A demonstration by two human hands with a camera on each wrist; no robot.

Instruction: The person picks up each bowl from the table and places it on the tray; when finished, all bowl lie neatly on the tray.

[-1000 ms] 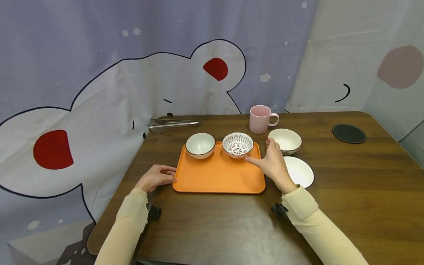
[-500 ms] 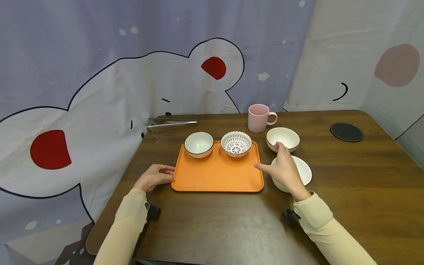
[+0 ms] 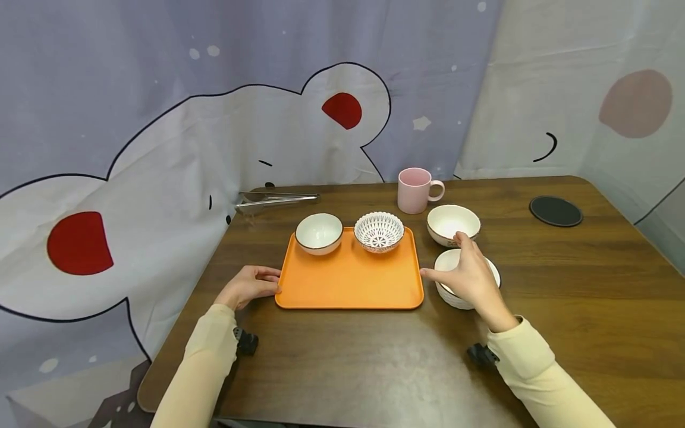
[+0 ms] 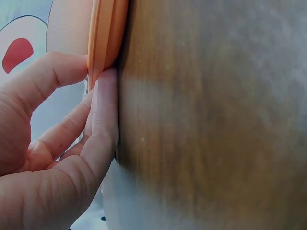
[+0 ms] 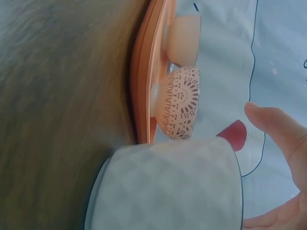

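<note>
In the head view my left hand (image 3: 248, 287) pinches the left edge of an orange tray (image 3: 350, 288); the left wrist view shows one fingertip on the rim and another against its underside. On the tray's back part sit a plain white bowl (image 3: 319, 233) with a dark rim and a patterned bowl (image 3: 379, 232) with a scalloped rim. My right hand (image 3: 473, 279) hovers over a white bowl (image 5: 168, 187) with a textured wall, thumb and fingers spread apart. That bowl stands on the table right of the tray, partly hidden by the hand. The thumb is clear of its rim.
Behind the textured bowl stands another white bowl (image 3: 453, 221), with a pink mug (image 3: 414, 190) farther back. Metal tongs (image 3: 278, 200) lie at the back left. A black round coaster (image 3: 555, 211) lies on the right of the wooden table (image 3: 342, 368). A printed curtain hangs behind.
My right hand has moved away from the back right bowl, rightward and toward me, to over the textured bowl. The left hand stays at the tray edge.
</note>
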